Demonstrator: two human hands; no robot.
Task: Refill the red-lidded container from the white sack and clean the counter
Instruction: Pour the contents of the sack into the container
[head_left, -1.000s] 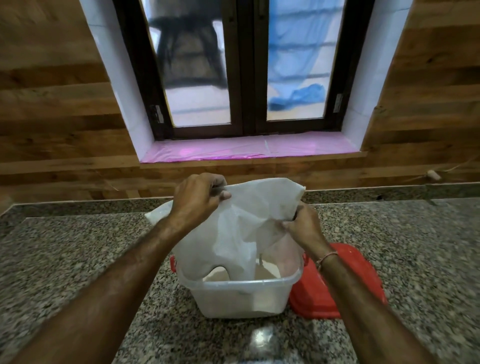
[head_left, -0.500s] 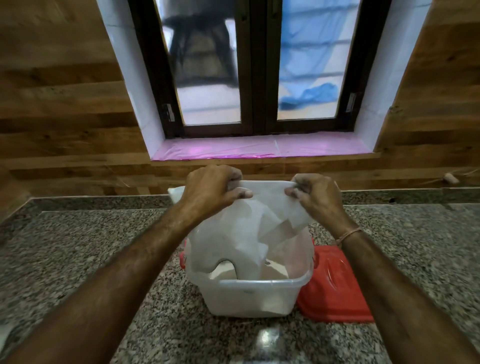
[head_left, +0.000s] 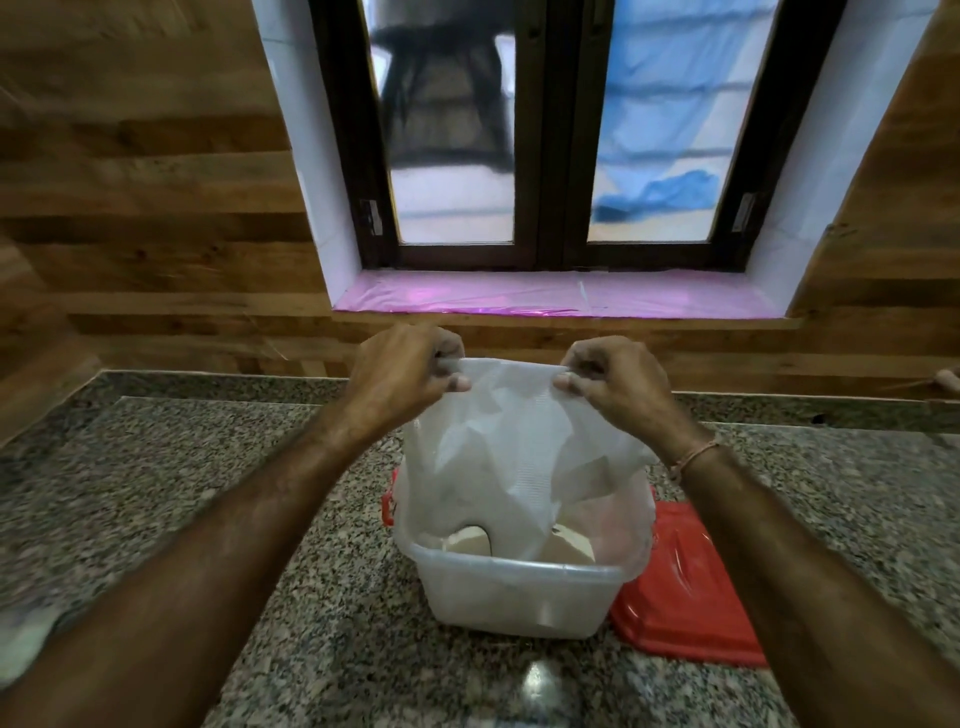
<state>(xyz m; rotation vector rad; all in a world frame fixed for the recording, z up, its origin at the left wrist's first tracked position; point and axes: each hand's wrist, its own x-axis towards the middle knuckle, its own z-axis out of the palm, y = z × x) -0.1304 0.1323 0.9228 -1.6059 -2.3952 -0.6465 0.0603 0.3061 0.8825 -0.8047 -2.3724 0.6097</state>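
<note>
The white sack (head_left: 514, 447) hangs upended over the clear plastic container (head_left: 519, 592), its lower end down inside the tub. My left hand (head_left: 405, 369) pinches the sack's top left corner and my right hand (head_left: 608, 376) pinches the top right corner, stretching the upper edge flat between them. Pale powder (head_left: 566, 543) lies inside the container under the sack. The red lid (head_left: 680, 582) rests flat on the granite counter (head_left: 156, 493), touching the container's right side. A red latch (head_left: 388, 512) shows on the tub's left side.
A wood-panelled wall and a dark-framed window with a pink sill (head_left: 556, 299) rise behind the counter. A whitish patch (head_left: 23, 642) lies at the counter's near left edge. A small pale object (head_left: 948, 376) sits at the far right by the wall.
Both hands have risen and lifted the sack higher. My right hand shifted from the sack's lower right fold up to its top corner, and the top edge is now pulled taut.
</note>
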